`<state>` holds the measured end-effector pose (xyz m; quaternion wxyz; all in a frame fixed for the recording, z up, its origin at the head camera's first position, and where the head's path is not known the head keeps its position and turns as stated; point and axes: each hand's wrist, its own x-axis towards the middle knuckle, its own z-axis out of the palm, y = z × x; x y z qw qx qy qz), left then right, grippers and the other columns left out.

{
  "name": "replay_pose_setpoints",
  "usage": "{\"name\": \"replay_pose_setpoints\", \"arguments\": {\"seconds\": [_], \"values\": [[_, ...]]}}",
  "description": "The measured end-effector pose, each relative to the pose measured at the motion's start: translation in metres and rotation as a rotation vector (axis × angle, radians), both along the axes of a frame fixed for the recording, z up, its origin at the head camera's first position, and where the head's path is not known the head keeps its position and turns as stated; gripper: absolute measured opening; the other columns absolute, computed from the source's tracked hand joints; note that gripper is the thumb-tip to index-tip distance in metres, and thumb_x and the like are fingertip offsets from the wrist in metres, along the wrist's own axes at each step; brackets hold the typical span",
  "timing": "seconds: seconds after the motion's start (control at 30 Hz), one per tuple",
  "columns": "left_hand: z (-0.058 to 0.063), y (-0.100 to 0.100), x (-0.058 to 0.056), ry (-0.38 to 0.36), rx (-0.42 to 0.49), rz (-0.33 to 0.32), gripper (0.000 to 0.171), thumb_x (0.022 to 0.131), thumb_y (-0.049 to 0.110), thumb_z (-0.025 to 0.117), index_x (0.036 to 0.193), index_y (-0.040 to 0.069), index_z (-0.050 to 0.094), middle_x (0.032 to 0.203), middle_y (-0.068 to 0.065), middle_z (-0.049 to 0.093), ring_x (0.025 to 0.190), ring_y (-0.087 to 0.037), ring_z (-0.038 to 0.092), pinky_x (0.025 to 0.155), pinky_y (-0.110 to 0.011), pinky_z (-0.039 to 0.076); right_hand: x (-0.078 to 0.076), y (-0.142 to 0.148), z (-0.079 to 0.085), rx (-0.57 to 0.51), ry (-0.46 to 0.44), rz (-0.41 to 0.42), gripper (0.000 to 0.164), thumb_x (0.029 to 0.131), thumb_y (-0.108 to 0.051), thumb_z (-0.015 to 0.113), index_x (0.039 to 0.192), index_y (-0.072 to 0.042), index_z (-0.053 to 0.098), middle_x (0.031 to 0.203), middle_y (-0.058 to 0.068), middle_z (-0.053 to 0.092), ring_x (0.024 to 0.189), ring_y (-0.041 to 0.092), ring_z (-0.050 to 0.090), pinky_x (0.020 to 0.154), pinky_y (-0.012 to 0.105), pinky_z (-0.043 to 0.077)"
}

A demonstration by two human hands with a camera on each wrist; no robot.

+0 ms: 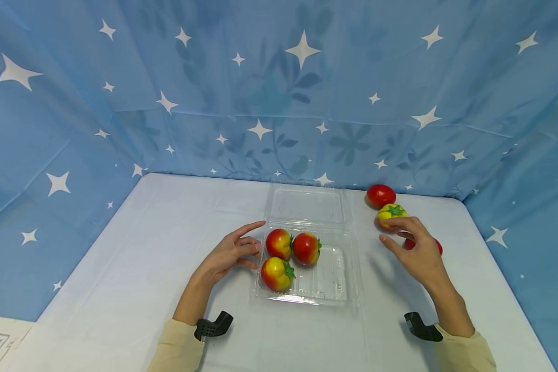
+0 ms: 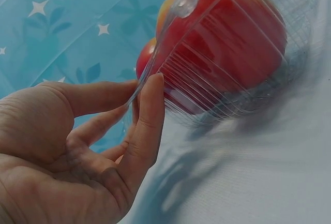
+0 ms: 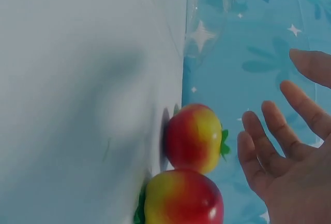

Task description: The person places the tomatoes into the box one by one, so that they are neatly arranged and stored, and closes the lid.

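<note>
A clear plastic clamshell container (image 1: 327,297) lies with its lid (image 1: 307,204) folded back. Inside, toward its left side, sit three red-and-yellow tomato-like fruits (image 1: 276,274) with green leafy tops. My left hand (image 1: 230,253) is at the container's left edge; the left wrist view shows the rim (image 2: 150,71) pinched between its fingers. Over on the right, my right hand (image 1: 418,256) hovers with fingers spread and nothing in them. Near it are a yellow-and-red fruit (image 1: 391,213), a red fruit (image 1: 380,196) and another red fruit (image 1: 438,247) partly hidden by the hand.
A white cloth (image 1: 167,232) covers the table. Behind and beside it hangs a blue curtain (image 1: 260,77) with white stars. Printed white material (image 1: 2,343) shows at the lower left. Each wrist wears a black device (image 1: 214,325).
</note>
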<state>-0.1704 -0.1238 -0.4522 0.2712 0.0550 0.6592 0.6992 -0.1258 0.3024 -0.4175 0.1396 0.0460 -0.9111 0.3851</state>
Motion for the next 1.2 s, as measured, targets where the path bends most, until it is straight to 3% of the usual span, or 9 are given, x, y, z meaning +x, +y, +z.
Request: {"name": "replay_pose_setpoints", "arguments": {"seconds": [0.13,0.37,0.57,0.6,0.7,0.77,0.83,1.03,1.2], "values": [[0.0,0.0,0.0,0.001,-0.002,0.003,0.065,0.101,0.009,0.065,0.161,0.019,0.04,0.098,-0.001,0.062,0.082,-0.015,0.066,0.07,-0.027,0.065,0.0,0.007,0.001,0.013,-0.005,-0.027,0.04,0.094,-0.018,0.077,0.132,-0.01,0.067,0.129,0.011,0.06,0.112,-0.01,0.047,0.091,-0.005,0.037],[0.0,0.0,0.0,0.002,-0.009,0.002,0.064,0.102,0.009,0.064,0.161,0.019,0.041,0.098,-0.001,0.063,0.082,-0.015,0.067,0.071,-0.027,0.065,0.001,0.028,0.002,0.032,-0.102,-0.081,0.045,0.097,-0.023,0.074,0.138,-0.01,0.063,0.14,0.018,0.055,0.129,0.039,0.05,0.085,-0.001,0.035],[0.001,0.001,-0.001,0.005,-0.014,0.006,0.064,0.102,0.009,0.064,0.161,0.019,0.041,0.097,0.0,0.063,0.082,-0.015,0.066,0.071,-0.027,0.065,0.0,0.046,0.002,0.034,-0.224,-0.109,0.053,0.098,-0.03,0.072,0.145,-0.011,0.057,0.151,0.024,0.045,0.132,0.049,0.043,0.077,0.005,0.039],[0.001,0.0,-0.001,0.003,-0.015,0.007,0.064,0.102,0.009,0.064,0.161,0.019,0.041,0.097,-0.001,0.063,0.082,-0.015,0.066,0.07,-0.027,0.065,-0.001,0.048,0.001,0.031,-0.234,-0.113,0.053,0.099,-0.031,0.072,0.145,-0.011,0.057,0.152,0.023,0.045,0.132,0.049,0.043,0.079,0.01,0.042],[0.001,0.0,-0.001,-0.001,-0.015,0.011,0.065,0.102,0.009,0.064,0.161,0.018,0.04,0.098,-0.001,0.063,0.082,-0.015,0.066,0.07,-0.027,0.065,-0.002,0.053,0.0,-0.017,-0.234,-0.115,0.053,0.099,-0.033,0.071,0.145,-0.009,0.056,0.152,0.024,0.044,0.135,0.049,0.039,0.106,0.04,0.053],[0.001,-0.001,-0.001,-0.002,-0.015,0.014,0.065,0.102,0.01,0.064,0.161,0.019,0.04,0.098,-0.001,0.063,0.082,-0.016,0.066,0.07,-0.026,0.064,-0.003,0.056,0.0,-0.041,-0.226,-0.121,0.054,0.099,-0.033,0.07,0.145,-0.008,0.056,0.153,0.024,0.044,0.139,0.048,0.036,0.117,0.064,0.042],[0.001,-0.001,-0.001,-0.002,-0.018,0.015,0.065,0.102,0.01,0.064,0.161,0.019,0.04,0.098,-0.001,0.063,0.082,-0.016,0.066,0.07,-0.026,0.064,-0.003,0.059,-0.001,-0.063,-0.216,-0.116,0.054,0.099,-0.031,0.07,0.145,-0.006,0.055,0.153,0.026,0.043,0.142,0.049,0.032,0.118,0.078,0.027],[-0.001,0.0,-0.001,0.008,-0.026,0.007,0.064,0.102,0.012,0.064,0.161,0.019,0.041,0.098,0.0,0.063,0.082,-0.015,0.066,0.07,-0.025,0.064,0.0,0.071,-0.009,-0.06,-0.23,-0.119,0.057,0.099,-0.033,0.071,0.146,-0.006,0.053,0.154,0.027,0.04,0.138,0.046,0.032,0.118,0.078,0.024],[-0.001,0.0,0.0,0.013,-0.03,0.007,0.064,0.102,0.011,0.064,0.161,0.019,0.04,0.097,0.001,0.064,0.082,-0.014,0.065,0.07,-0.024,0.064,0.001,0.079,-0.014,-0.042,-0.314,-0.093,0.066,0.099,-0.037,0.071,0.153,-0.007,0.046,0.16,0.028,0.033,0.139,0.048,0.03,0.115,0.076,0.031]]}}
